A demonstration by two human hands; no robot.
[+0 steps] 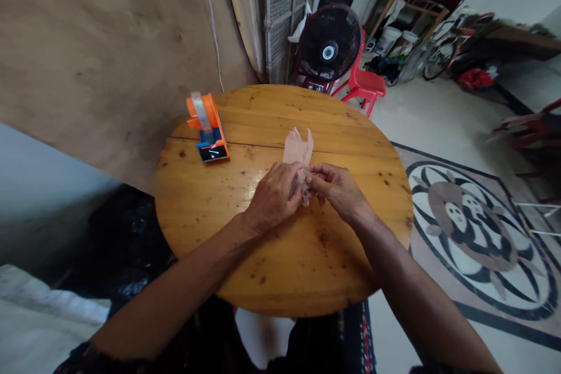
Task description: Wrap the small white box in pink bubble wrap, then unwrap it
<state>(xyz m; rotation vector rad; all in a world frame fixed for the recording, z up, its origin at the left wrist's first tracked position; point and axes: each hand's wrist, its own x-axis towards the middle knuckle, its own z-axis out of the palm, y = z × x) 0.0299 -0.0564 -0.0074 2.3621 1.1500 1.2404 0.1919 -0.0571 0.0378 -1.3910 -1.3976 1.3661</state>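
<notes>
1. a round wooden table stands in front of the person.
2. a dark fan stands just past its far edge.
3. a red chair is behind the table, beside the fan.
4. the left hand is curled over the crumpled near end of a thin pink sheet, gripping it.
5. the right hand pinches that end between thumb and fingers.
6. an orange and blue tape dispenser sits at the table's far left.
7. the pink sheet's ragged far end extends beyond the hands, above the table's middle.
</notes>
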